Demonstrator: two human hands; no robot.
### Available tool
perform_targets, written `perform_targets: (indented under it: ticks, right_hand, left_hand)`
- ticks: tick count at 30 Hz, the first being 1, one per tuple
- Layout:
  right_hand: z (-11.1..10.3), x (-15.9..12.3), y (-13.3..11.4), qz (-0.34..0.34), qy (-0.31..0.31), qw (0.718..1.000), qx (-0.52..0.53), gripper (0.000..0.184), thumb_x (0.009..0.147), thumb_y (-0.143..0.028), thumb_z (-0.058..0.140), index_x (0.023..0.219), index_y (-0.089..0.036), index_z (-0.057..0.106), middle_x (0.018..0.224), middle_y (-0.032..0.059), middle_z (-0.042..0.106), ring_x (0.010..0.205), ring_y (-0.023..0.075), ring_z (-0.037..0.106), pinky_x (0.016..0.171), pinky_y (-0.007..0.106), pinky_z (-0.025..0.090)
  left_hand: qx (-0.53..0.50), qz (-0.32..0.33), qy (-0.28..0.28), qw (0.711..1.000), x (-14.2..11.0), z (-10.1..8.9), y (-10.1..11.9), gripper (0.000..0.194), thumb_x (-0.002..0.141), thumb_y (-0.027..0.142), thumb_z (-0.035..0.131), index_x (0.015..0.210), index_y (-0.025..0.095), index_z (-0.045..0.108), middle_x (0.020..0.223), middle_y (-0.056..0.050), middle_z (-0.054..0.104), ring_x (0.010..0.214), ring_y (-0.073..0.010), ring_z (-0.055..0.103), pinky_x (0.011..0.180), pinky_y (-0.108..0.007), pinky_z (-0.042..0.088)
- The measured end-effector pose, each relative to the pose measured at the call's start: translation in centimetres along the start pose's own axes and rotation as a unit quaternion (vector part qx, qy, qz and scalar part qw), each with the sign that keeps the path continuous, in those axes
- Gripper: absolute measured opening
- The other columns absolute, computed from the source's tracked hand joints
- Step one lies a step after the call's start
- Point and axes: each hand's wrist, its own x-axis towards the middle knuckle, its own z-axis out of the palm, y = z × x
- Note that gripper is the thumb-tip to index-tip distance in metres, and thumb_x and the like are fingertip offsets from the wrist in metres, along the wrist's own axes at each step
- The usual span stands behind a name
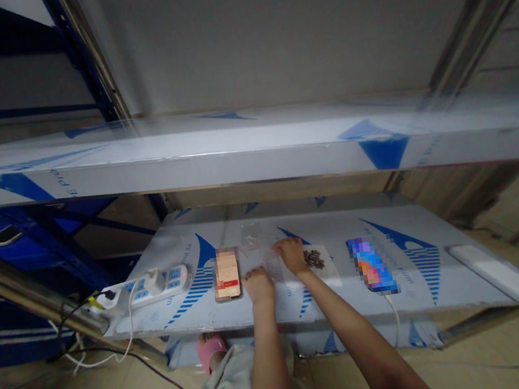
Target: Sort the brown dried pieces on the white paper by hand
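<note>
On the lower shelf (190,318), a thin see-through plastic bag (260,249) lies between and beyond my hands. My left hand (259,283) has its fingers curled down at the bag's near left edge. With fingertips pinched together, my right hand (290,255) holds the bag's right side. Just right of that hand, a small heap of brown pieces (315,260) rests on a white sheet (330,268); the right wrist partly covers it. A phone with a lit screen (226,274) lies left of my left hand.
Another lit phone (372,265), with a white cable, lies to the right. A long white device (498,272) sits at the right end. A power strip (156,285) with plugs and cords is at the left. The upper shelf (253,150) overhangs the back.
</note>
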Motion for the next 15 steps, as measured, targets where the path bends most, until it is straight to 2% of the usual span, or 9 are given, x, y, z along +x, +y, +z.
perform_targets:
  ticks: [3,5,9,12,15]
  right_hand:
    - [-1.6,0.0,1.0,0.06,0.048,0.993,0.084,0.022,0.079,-0.032,0.046,0.081,-0.027,0.067,0.089,0.0008,0.067,0.087,0.0182,0.056,0.081,0.031,0.033]
    - [-2.8,-0.3,1.6,0.092,0.062,0.983,0.144,0.025,0.078,-0.035,0.045,0.082,-0.025,0.067,0.087,0.001,0.068,0.083,0.0171,0.059,0.078,0.028,0.037]
    - [-5.0,-2.3,2.5,0.111,0.089,0.964,0.225,0.028,0.074,-0.038,0.046,0.079,-0.021,0.068,0.082,0.0029,0.068,0.078,0.0172,0.061,0.072,0.026,0.042]
    - [-6.2,-4.8,2.8,0.097,0.098,0.965,0.221,0.026,0.073,-0.038,0.047,0.076,-0.021,0.067,0.079,0.0029,0.068,0.076,0.0177,0.061,0.072,0.026,0.043]
    - [-7.2,-6.9,3.1,0.089,0.103,0.976,0.169,0.026,0.074,-0.037,0.046,0.076,-0.021,0.067,0.08,0.0036,0.068,0.076,0.019,0.061,0.072,0.028,0.042]
  left_hand:
    - [-0.055,-0.004,0.028,0.998,0.3,-0.4,0.1,0.019,0.074,0.023,0.048,0.085,0.014,0.06,0.085,-0.012,0.061,0.089,-0.0249,0.054,0.074,-0.037,0.036]
    - [-0.13,0.005,0.042,0.991,0.6,-0.8,0.3,0.019,0.074,0.028,0.05,0.087,0.016,0.059,0.085,-0.008,0.06,0.088,-0.0217,0.053,0.075,-0.033,0.037]
    - [-0.284,0.12,0.045,0.95,0.4,-1.7,1.8,0.022,0.073,0.031,0.054,0.092,0.019,0.058,0.089,-0.004,0.059,0.088,-0.0154,0.052,0.078,-0.026,0.038]
    - [-0.342,0.186,0.021,0.921,-0.7,-1.9,3.5,0.018,0.076,0.03,0.05,0.085,0.019,0.061,0.088,-0.003,0.06,0.084,-0.0135,0.053,0.08,-0.025,0.038]
    - [-0.372,0.214,-0.024,0.903,-2.0,-1.6,5.0,0.023,0.077,0.032,0.048,0.085,0.016,0.062,0.085,-0.004,0.062,0.08,-0.0146,0.054,0.076,-0.026,0.04]
